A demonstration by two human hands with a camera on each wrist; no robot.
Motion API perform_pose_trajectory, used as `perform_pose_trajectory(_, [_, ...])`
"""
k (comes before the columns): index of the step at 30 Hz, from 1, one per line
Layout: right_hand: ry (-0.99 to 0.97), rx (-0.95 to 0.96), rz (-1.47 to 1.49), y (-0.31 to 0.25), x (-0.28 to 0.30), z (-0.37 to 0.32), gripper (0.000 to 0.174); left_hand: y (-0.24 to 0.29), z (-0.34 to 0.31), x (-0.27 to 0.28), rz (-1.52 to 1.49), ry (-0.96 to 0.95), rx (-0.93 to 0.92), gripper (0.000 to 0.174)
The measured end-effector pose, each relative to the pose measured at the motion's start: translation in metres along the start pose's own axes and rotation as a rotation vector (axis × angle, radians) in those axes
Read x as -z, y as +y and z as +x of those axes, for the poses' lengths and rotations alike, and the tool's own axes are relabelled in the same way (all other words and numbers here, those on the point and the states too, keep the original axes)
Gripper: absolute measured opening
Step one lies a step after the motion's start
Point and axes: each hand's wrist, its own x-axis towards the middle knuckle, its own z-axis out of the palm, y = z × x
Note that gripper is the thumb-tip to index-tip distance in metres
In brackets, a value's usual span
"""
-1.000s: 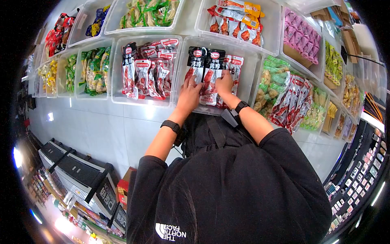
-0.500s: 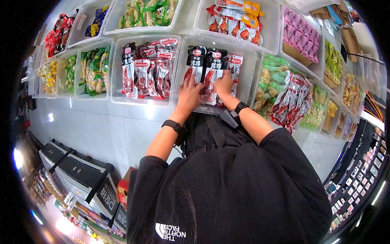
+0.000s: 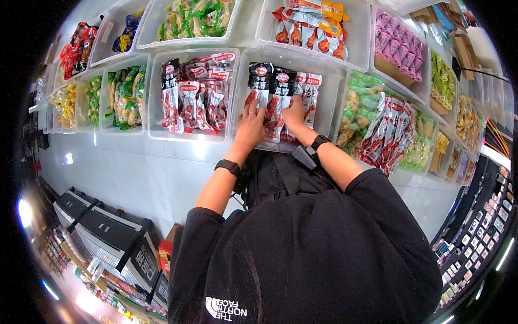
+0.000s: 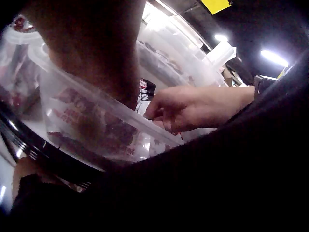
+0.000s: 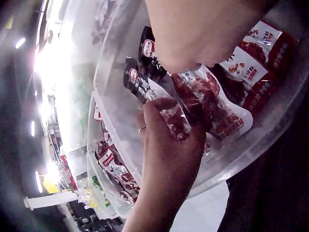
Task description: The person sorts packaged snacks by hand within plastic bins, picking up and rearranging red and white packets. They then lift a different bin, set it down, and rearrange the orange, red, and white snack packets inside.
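A clear plastic bin [image 3: 333,113] holds black-topped meat snack packets and red-and-white ones [image 3: 310,89]. My left hand [image 3: 250,127], a ring on one finger, grips the left black-topped packet [image 3: 260,78]; in the right wrist view, the thumb and fingers of that left hand [image 5: 169,150] lie on opposite sides of it. Just right of it, my right hand [image 3: 294,114] holds the second black-topped packet [image 3: 281,89] by its right side, fingers bent. The two packets lie side by side, tops away from me. In the left wrist view, the bin wall partly covers the right hand [image 4: 181,108].
To the left, another bin [image 3: 154,116] contains similar red packets. On the right, a bin holds green-wrapped snacks [image 3: 356,102] with red-and-white packets [image 3: 391,129] laid over them. More snack bins stand behind. Black-and-grey crates [image 3: 110,232] sit at lower left on the tiled floor.
The second black-topped packet has shifted slightly left and toward me, with the right hand on it. The left hand stays at the left packet, nearly still.
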Motion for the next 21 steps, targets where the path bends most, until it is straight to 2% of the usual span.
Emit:
perform_pose_trajectory(2, [-0.033,-0.010,-0.028,-0.011,0.011,-0.002,0.021,0.002,0.000,0.003,-0.009,-0.058,0.023,0.044])
perform_pose_trajectory(5, [-0.086,0.017,-0.084,-0.012,0.019,-0.002,0.021,0.002,-0.001,0.002,0.008,-0.037,0.013,0.044])
perform_pose_trajectory(7, [-0.107,0.056,-0.110,-0.007,0.021,0.001,0.022,0.003,-0.001,0.001,0.013,0.027,0.004,0.037])
perform_pose_trajectory(9, [-0.072,0.115,-0.013,0.008,0.013,0.006,0.022,0.003,-0.002,-0.001,0.009,0.040,0.000,0.037])
perform_pose_trajectory(14, [-0.134,0.086,-0.068,0.011,0.013,0.013,0.023,0.001,-0.002,0.000,-0.021,0.045,0.012,0.035])
perform_pose_trajectory(16, [-0.178,0.073,-0.053,0.007,0.017,0.012,0.025,-0.006,-0.001,-0.008,-0.159,0.197,-0.010,0.029])
perform_pose_trajectory(17, [-0.188,0.067,-0.062,0.006,0.018,0.012,0.026,-0.005,0.000,-0.003,-0.160,0.198,-0.006,0.029])
perform_pose_trajectory(19, [-0.200,0.059,-0.070,0.003,0.021,0.010,0.027,-0.002,0.000,0.007,-0.404,0.293,0.113,0.028])
perform_pose_trajectory(21, [-0.166,0.092,-0.045,-0.001,0.028,0.007,0.030,-0.004,-0.003,0.011,-0.483,0.314,0.089,0.029])
